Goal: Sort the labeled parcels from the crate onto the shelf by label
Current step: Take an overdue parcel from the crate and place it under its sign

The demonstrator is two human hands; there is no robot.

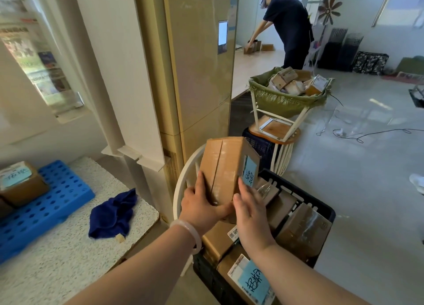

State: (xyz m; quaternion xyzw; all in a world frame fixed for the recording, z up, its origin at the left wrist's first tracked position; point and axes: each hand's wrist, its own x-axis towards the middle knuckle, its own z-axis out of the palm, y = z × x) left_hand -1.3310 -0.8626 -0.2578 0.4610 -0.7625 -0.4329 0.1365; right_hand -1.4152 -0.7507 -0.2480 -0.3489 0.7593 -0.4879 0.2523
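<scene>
Left hand [202, 204] grips a labelled box [223, 164] above the crate [305, 195]; right hand [251, 210] presses flat against it

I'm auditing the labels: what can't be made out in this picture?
Head view:
Held parcel: blue label steeply angled, lower edge behind right hand.
Box on blue tray: cut by left edge, label blurred.
Crate: whatever lies beneath top parcels hidden.

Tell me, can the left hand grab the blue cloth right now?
Probably not yet. The left hand grips the cardboard box, so it is full. Nothing stands between it and the blue cloth on the counter.
</scene>
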